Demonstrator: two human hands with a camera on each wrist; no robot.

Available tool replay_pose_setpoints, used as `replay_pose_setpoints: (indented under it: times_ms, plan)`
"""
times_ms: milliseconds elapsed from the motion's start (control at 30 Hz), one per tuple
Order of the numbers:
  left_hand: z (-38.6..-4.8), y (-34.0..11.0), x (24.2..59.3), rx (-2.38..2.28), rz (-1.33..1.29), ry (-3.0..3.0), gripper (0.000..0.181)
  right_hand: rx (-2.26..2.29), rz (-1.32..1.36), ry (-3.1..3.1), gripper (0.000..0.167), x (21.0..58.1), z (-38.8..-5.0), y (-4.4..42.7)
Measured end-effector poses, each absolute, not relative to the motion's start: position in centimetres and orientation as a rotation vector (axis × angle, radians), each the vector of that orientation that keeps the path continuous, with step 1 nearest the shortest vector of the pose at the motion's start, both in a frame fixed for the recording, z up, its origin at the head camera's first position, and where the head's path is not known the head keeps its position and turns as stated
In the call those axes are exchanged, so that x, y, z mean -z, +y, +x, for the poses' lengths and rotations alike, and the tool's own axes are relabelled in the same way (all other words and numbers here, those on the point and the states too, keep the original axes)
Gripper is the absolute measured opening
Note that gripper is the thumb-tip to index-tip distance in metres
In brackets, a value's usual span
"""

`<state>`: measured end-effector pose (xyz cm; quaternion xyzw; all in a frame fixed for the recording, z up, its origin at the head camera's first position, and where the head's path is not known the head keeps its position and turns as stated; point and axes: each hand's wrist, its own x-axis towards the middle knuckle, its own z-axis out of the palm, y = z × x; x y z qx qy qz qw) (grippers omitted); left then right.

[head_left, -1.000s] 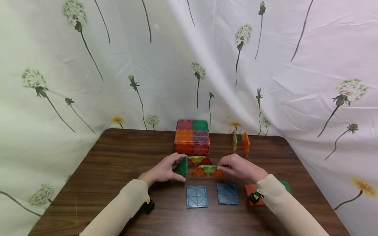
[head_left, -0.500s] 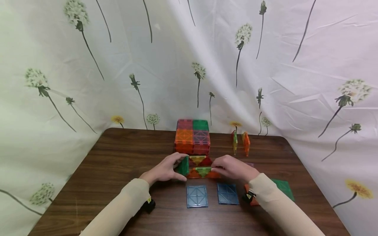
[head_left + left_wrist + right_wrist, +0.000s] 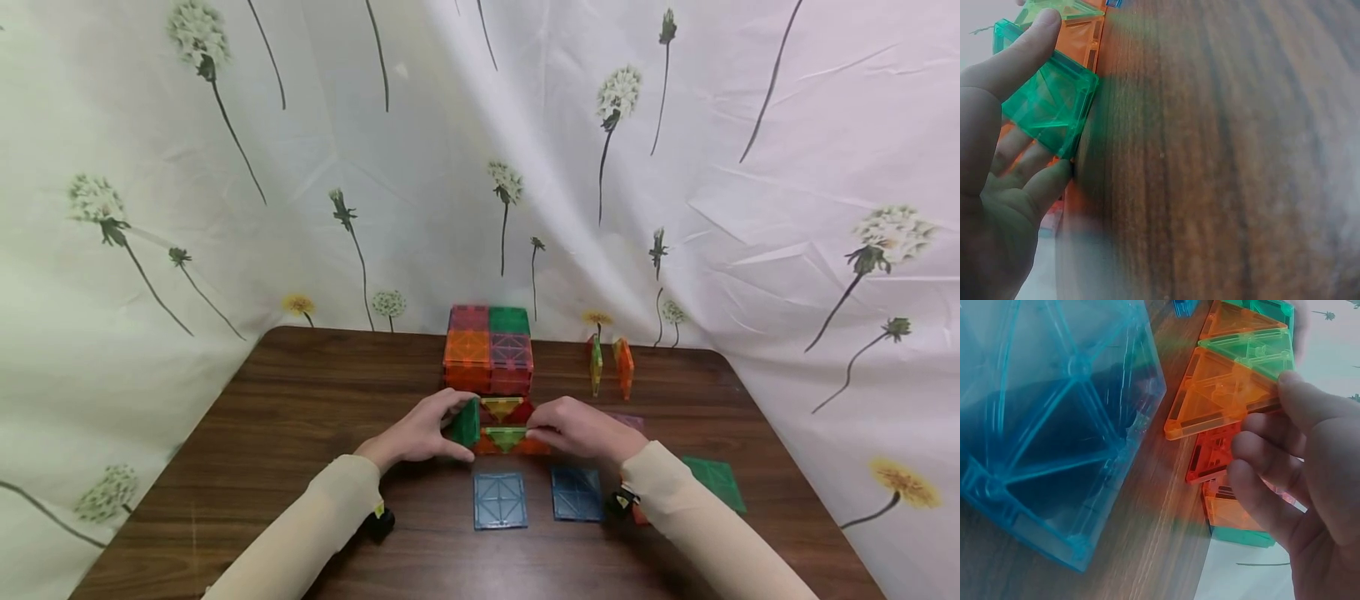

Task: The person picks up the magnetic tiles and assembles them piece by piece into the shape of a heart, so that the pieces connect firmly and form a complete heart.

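Observation:
An upright green tile [image 3: 467, 422] is gripped by my left hand [image 3: 420, 429], fingers behind it and thumb in front; the left wrist view shows the thumb over the green tile [image 3: 1047, 106]. Beside it stands a front row of triangles, a light green triangle [image 3: 505, 437] between orange ones. My right hand [image 3: 581, 427] pinches that row's right end; in the right wrist view an orange triangle [image 3: 1222, 394] is at its thumb and fingertips. Behind this row stands another with a yellow triangle [image 3: 501, 407] and red ones.
A box of coloured tiles [image 3: 487, 362] stands behind the rows. Upright tiles, one green-yellow [image 3: 596, 367] and one orange [image 3: 624, 368], stand at the back right. Two blue tiles [image 3: 500, 502] lie in front; a green tile [image 3: 716, 482] and a partly covered orange one lie at right.
My right hand has moved left with the front row of triangles, which now sits against the green tile. My left hand has stayed nearly still, holding that tile.

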<state>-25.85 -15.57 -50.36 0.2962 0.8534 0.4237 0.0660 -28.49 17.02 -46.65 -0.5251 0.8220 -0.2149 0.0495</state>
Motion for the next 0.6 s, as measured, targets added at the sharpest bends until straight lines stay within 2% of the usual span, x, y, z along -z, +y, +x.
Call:
replay_pose_setpoints:
  times_ms: [600]
  plan:
    - [-26.42,-15.56,50.37,-1.312,0.913,2.553,0.086,0.646,-1.620,2.511,0.010,46.86,-28.73,16.92]
